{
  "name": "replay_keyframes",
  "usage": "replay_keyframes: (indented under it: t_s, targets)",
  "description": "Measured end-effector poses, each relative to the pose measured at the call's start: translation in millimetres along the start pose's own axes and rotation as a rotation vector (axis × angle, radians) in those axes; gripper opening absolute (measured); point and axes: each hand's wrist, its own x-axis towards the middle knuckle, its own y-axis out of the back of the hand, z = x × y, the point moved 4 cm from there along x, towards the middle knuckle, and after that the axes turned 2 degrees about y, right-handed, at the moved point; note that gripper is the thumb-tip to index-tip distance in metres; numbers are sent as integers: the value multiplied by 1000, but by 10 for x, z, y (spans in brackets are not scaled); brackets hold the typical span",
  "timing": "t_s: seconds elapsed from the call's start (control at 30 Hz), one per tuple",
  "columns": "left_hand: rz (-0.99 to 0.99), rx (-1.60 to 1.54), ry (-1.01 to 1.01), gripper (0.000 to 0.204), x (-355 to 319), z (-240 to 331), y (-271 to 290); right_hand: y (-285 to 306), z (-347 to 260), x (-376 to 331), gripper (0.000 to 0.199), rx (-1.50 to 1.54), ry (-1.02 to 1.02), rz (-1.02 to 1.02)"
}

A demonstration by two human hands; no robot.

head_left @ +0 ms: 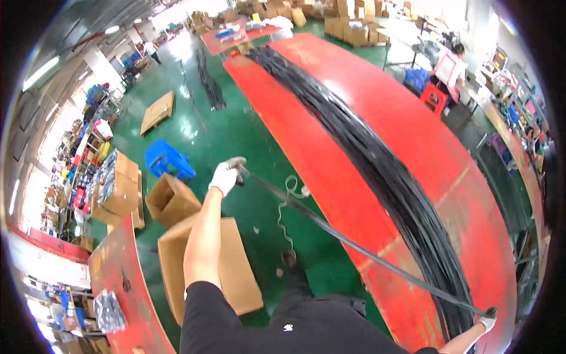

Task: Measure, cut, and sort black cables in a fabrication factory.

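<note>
A long dark strip (354, 251) is stretched between my two hands, running diagonally across the red table's edge. My left hand (226, 176), in a white glove with grey fingertips, is raised over the green floor and closed on one end of it. At the lower right, my right hand (487, 322) wears a similar glove and grips the strip above the table. Beneath that part lies a long bundle of black strips (377, 162), spread lengthwise along the red table (424, 141). The strip's exact material cannot be made out.
Open cardboard boxes (240, 265) stand on the floor by my left arm, near a blue plastic stool (169, 159). A wooden pallet (157, 113) and more black strips (209, 82) lie farther off. A person (449, 71) sits beyond the table by a red stool (434, 98).
</note>
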Motion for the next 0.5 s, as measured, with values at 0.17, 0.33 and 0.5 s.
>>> replay_keyframes:
  t_s: [0.17, 0.33, 0.5]
  targets:
    - [-115, 203, -97, 35, 1350, 416, 512, -1652, -271, -1680, 52, 831, -344, 91]
    - [-273, 391, -182, 35, 2549, 672, 661, -3391, -535, -3469, 37, 893, -391, -54]
    - [-395, 652, -278, 34, 3632, 661, 1055, -5245, -997, -4766, 33, 890, -398, -321]
